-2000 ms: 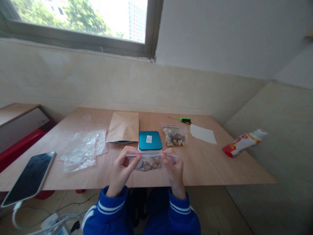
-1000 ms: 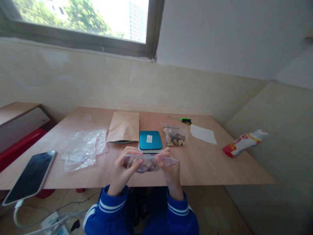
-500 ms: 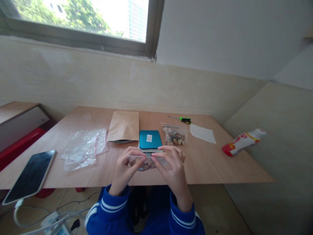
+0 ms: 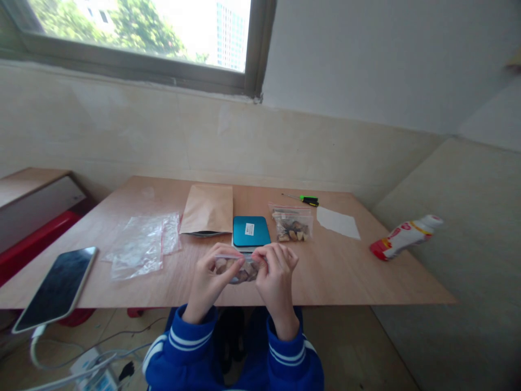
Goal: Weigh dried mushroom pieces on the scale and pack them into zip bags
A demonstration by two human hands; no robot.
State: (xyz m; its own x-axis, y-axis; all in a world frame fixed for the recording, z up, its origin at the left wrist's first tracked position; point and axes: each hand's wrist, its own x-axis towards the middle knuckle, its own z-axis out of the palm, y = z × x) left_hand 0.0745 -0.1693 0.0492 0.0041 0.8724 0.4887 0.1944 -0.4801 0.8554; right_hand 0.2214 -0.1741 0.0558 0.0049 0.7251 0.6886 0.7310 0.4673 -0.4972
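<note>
Between my hands, near the table's front edge, is a clear zip bag [image 4: 243, 273] with brownish chunks inside. My left hand [image 4: 214, 273] pinches its top edge between thumb and fingers. My right hand [image 4: 275, 271] grips the same edge further right, its fingers curled in and partly hiding that end. Just beyond the bag lies a small scale with a blue top [image 4: 251, 231] and a white label on it. A brown paper pouch [image 4: 208, 209] lies to its left, its dark mouth facing me. Another zip bag of brown pieces [image 4: 292, 224] rests to the right of the scale.
Flat empty zip bags [image 4: 142, 247] lie on the left of the wooden table [image 4: 342, 277]. A phone [image 4: 57, 288] on a cable overhangs the front left edge. A green-and-black screwdriver [image 4: 307, 199], torn white paper [image 4: 338, 222] and a red-and-white bottle [image 4: 405, 237] are to the right.
My right hand has moved left along the bag's top edge and its fingers have curled in more. My left hand keeps its pinch in about the same place.
</note>
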